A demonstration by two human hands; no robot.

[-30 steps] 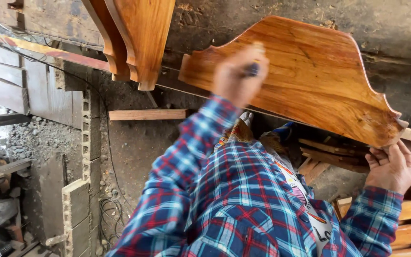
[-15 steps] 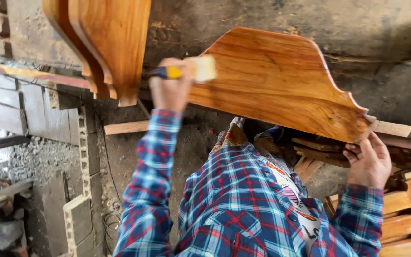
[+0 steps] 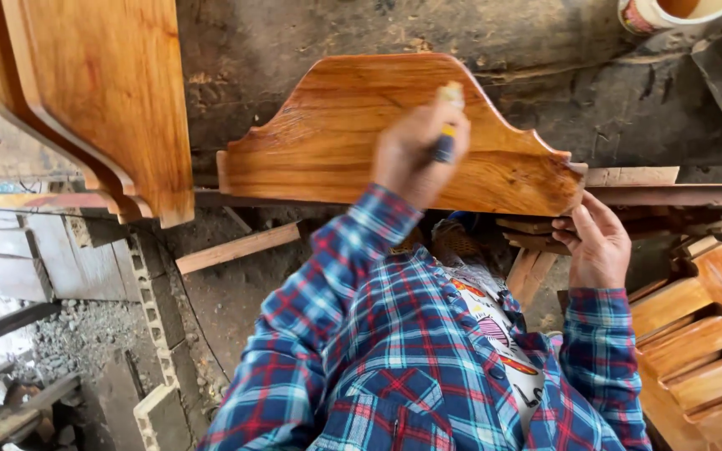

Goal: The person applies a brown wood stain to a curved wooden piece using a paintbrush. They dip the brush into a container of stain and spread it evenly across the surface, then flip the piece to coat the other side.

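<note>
Head view: left hand (image 3: 415, 154) grips brush (image 3: 446, 138) against curved wooden panel (image 3: 327, 142), centre frame. Right hand (image 3: 597, 246) clasps panel's lower right corner. Panel looks glossy nearly all over; coating seems well advanced. Finished-looking boards (image 3: 102, 92) stand left; can (image 3: 670, 12) sits top right.

Soft, even daylight fills the scene, brightest at the near left, where the pale grey gravel (image 3: 68, 334) washes out almost to white. The glossy orange-brown scalloped wooden panel (image 3: 327, 134) carries a faint sheen with no hard glare. Deep shadow sits beneath it and along the dark far wall. The left hand (image 3: 415, 150) and its brush (image 3: 447, 125) smear with motion blur; the right hand (image 3: 597, 246) stays sharp. Edges bend slightly.
</note>
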